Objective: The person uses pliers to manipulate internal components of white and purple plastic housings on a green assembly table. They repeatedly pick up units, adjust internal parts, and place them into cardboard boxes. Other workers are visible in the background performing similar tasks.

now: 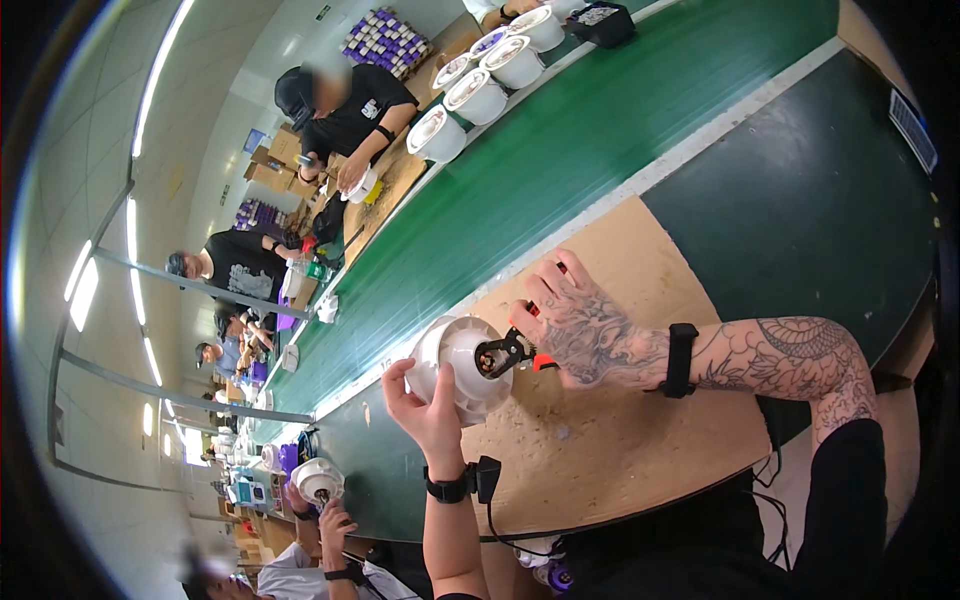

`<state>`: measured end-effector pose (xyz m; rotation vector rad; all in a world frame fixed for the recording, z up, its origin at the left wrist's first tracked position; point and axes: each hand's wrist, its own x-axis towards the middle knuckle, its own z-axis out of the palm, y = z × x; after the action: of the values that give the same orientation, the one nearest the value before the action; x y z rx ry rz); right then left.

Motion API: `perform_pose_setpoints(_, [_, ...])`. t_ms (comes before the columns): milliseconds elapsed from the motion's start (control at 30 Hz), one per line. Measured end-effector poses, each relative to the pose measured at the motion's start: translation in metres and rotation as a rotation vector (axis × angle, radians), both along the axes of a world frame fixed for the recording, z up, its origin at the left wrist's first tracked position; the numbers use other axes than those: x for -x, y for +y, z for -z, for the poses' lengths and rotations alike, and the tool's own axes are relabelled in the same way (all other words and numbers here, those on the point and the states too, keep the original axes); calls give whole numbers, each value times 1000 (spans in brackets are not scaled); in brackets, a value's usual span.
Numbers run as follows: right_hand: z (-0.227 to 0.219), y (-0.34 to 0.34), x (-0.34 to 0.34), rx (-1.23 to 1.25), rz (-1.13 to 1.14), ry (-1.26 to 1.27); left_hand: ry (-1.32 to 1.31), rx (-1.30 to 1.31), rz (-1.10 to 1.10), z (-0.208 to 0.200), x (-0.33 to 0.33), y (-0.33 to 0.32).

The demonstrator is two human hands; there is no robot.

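Note:
My left hand [435,418] grips a white round plastic housing [448,345] by its rim and side, with the thumb laid along it. The open centre of the housing is turned toward the right, and small copper-coloured bits show inside. Closed round a pair of pliers [513,352] with orange-and-black handles, my right hand [592,335] holds their dark jaws at that centre opening. Whether the jaws pinch anything cannot be made out. Both hands are above a brown cardboard sheet [640,440].
The cardboard lies on a dark green table [800,200] beside a green conveyor belt [600,190]. Across the belt stand several white tubs [475,98] and a black bin [602,25]. Co-workers sit along the line; one at lower left holds a similar white housing [318,478].

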<state>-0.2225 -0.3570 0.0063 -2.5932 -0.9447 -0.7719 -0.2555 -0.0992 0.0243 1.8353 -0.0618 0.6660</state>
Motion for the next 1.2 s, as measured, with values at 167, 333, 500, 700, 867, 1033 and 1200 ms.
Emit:
perform_pose_setpoints(167, [-3, -1, 4, 63, 9, 32, -6, 25, 7, -2, 4, -7])
perform_pose_setpoints(333, [0, 0, 5, 101, -20, 153, -104, -220, -88, 4, 5, -10])
perform_pose_setpoints(500, [5, -4, 6, -27, -102, 343, -122, -379, -167, 14, 6, -8])
perform_pose_setpoints(700, [-1, -7, -15, -307, -377, 1478, -370, -586, -181, 14, 13, 3])
perform_pose_setpoints(867, [3, 5, -5, -619, -723, 1931, -556, -433, -62, 7, 14, 22])
perform_pose_setpoints(1033, [-14, 1, 18, -400, -199, 874, -351, -339, 105, -31, 21, -11])
perform_pose_setpoints(1200, [-25, -6, 19, -330, -231, 845, -1, -386, -66, -39, 28, -13])
